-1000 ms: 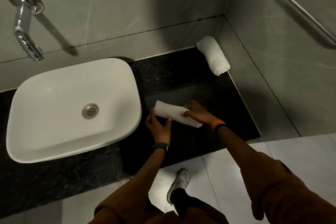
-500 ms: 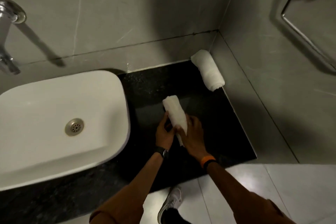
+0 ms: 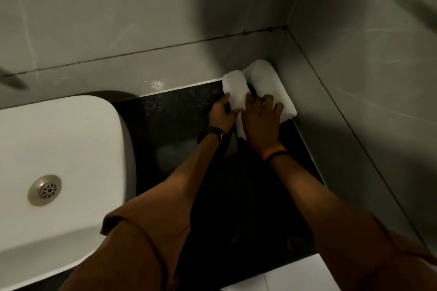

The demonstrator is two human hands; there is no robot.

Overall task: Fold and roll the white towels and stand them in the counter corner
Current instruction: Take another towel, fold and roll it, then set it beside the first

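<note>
A rolled white towel (image 3: 272, 82) leans in the far right corner of the black counter (image 3: 170, 134), against the side wall. A second rolled white towel (image 3: 234, 87) is pressed up beside it on its left, with its top near the back wall. My left hand (image 3: 222, 114) grips this second roll from the left. My right hand (image 3: 261, 123) holds its lower right side, with fingers spread over the corner towel as well. The bottom end of the second roll is hidden between my hands.
A white basin (image 3: 59, 160) with a metal drain (image 3: 44, 190) fills the left of the counter. Grey tiled walls meet at the corner (image 3: 285, 27). White floor tiles (image 3: 295, 276) show below the counter's front edge.
Both hands turned the rolled towel upright at the middle of the counter, then carried it back and right, up against the towel in the corner.
</note>
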